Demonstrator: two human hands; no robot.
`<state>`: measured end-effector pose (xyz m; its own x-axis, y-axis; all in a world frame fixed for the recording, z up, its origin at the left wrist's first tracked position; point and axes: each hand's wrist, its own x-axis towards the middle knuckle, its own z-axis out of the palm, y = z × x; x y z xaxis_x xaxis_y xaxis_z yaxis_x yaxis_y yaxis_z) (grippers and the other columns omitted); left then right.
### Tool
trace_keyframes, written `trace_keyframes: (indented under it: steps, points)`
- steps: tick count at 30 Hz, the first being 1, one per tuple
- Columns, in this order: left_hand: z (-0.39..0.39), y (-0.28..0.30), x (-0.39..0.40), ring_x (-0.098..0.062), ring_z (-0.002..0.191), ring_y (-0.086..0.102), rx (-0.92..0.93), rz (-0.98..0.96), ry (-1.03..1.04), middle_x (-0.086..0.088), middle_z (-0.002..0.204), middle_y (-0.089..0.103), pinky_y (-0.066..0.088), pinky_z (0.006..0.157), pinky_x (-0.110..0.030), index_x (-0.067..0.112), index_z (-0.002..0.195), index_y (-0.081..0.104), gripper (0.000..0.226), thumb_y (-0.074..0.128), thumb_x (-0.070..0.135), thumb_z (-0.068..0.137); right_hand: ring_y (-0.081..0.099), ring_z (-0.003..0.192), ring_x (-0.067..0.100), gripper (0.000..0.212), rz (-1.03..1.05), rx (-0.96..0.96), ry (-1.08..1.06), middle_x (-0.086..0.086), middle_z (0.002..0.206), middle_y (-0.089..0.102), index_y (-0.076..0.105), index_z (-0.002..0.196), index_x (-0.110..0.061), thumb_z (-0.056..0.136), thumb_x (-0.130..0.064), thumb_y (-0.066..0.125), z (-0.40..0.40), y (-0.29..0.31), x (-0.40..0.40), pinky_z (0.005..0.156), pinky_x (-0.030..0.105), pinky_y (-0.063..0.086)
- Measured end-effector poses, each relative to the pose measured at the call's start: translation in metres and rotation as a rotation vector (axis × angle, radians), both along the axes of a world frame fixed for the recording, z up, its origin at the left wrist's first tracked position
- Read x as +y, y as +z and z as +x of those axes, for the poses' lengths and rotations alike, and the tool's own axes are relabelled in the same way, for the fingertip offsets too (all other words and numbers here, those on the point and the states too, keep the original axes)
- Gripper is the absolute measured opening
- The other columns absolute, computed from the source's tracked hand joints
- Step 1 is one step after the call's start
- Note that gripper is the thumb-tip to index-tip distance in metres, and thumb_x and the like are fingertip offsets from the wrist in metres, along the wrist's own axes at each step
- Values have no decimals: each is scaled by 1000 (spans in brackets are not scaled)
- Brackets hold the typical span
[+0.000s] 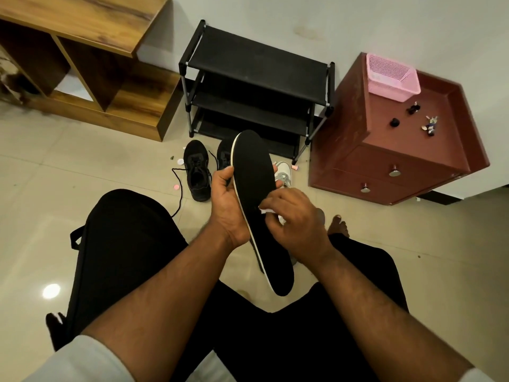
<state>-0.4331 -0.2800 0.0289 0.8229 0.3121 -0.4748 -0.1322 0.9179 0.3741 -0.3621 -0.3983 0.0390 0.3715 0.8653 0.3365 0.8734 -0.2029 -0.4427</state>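
The left hand is gripping a black insole at its middle, fingers curling round both edges. The right hand is pinching a white wipe against the insole's face. A black shoe is lying on the floor beyond the left fingers.

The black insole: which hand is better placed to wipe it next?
Right, probably: the right hand presses a white wipe on the insole; the left hand grips its edge.

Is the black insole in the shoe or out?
Out. The left hand holds the insole up, away from the black shoe on the floor.
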Motion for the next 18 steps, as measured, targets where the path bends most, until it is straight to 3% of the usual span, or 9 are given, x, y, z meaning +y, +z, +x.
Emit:
trace_keyframes:
  steps: [5, 11, 18]
  points:
    - [0, 0, 1, -37, 125, 53, 76, 62, -2, -20, 128, 60, 42, 107, -45, 9, 129, 61, 91, 29, 80, 84, 59, 88, 15, 15, 44, 47, 127, 7, 91, 66, 71, 92, -6, 80, -2, 63, -16, 3, 3, 81, 27, 46]
    - [-1, 6, 0, -29, 99, 64, 30, 26, -17, -15, 107, 67, 50, 92, -42, 10, 101, 77, 74, 34, 69, 86, 61, 92, 15, 15, 17, 27, -99, 6, 93, 68, 70, 95, -6, 82, -2, 64, 17, -3, -3, 80, 40, 53]
    - [0, 5, 1, -39, 121, 52, 21, -10, 41, -19, 121, 61, 43, 101, -42, 8, 107, 73, 71, 33, 63, 90, 60, 89, 18, 15, 26, 6, 158, 9, 93, 67, 70, 95, -5, 85, -8, 61, -18, 7, 7, 79, 28, 47]
